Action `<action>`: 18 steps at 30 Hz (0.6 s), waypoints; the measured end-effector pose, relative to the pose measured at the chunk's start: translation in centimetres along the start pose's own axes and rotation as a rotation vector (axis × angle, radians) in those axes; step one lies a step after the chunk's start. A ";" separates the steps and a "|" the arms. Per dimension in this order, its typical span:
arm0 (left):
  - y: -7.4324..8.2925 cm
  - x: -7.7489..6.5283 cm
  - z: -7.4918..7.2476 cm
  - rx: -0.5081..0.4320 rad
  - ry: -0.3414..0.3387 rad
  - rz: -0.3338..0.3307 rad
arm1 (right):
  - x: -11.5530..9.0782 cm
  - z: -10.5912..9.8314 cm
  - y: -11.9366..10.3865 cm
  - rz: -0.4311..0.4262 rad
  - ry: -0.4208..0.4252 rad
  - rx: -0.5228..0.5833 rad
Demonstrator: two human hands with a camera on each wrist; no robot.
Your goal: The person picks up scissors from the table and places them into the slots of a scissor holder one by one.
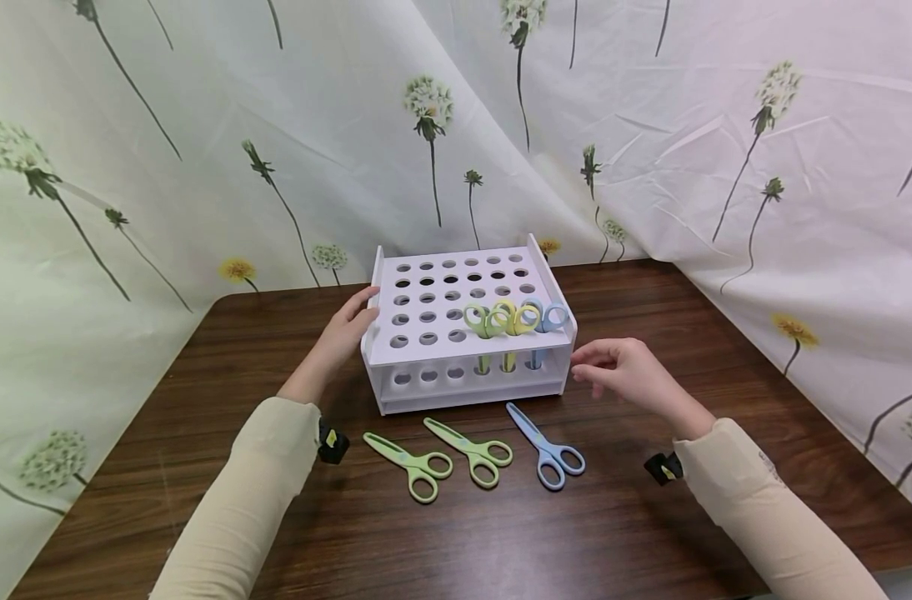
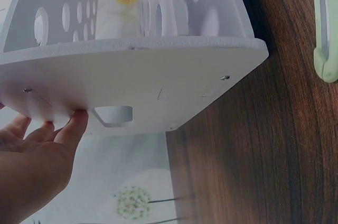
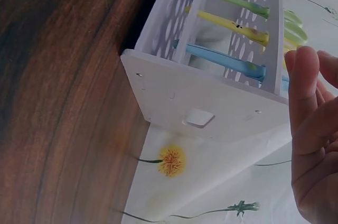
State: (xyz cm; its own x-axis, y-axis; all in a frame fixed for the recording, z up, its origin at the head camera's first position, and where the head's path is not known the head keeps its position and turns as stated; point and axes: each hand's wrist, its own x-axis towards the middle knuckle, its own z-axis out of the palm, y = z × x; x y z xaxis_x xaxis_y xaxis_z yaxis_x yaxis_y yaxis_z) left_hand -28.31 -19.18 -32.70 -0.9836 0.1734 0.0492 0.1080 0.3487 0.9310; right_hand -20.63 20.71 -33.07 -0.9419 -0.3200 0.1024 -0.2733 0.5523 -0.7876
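A white rack [image 1: 463,402] with rows of round holes stands on the table. Green scissors [image 1: 483,364], yellow scissors [image 1: 508,361] and blue scissors [image 1: 536,358] stand upright in its front row at the right, handles up. My left hand [image 1: 343,327] rests its fingertips against the rack's left side panel [image 2: 158,76]. Beside the right side panel [image 3: 174,97] is my right hand [image 1: 628,372], fingers loosely bent and holding nothing. In front of the rack lie left green scissors [image 1: 396,454], middle green scissors [image 1: 456,439] and loose blue scissors [image 1: 531,431].
The dark wooden table [image 1: 471,550] extends around the rack on all sides. A white cloth [image 1: 336,125] printed with dandelions hangs behind the table and along its sides. Each side panel of the rack has a cut-out slot.
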 end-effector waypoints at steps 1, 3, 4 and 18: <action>0.0 0.0 0.0 -0.003 -0.001 0.003 | 0.0 0.1 0.0 -0.004 -0.003 -0.002; 0.1 -0.1 0.0 -0.009 -0.001 0.004 | -0.2 0.2 0.1 -0.006 -0.009 -0.002; 0.1 -0.1 0.0 -0.014 -0.002 0.007 | -0.2 0.3 0.1 -0.009 -0.012 -0.002; 0.1 -0.1 0.0 -0.020 -0.005 -0.002 | -0.6 1.1 1.0 -0.018 -0.082 -0.025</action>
State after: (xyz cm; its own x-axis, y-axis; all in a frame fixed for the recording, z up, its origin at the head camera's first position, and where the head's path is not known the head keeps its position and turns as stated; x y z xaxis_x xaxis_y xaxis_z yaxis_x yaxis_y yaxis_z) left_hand -28.19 -19.16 -32.60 -0.9831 0.1772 0.0457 0.1032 0.3309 0.9380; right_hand -20.17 20.63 -34.60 -0.9177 -0.3918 0.0655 -0.2961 0.5646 -0.7704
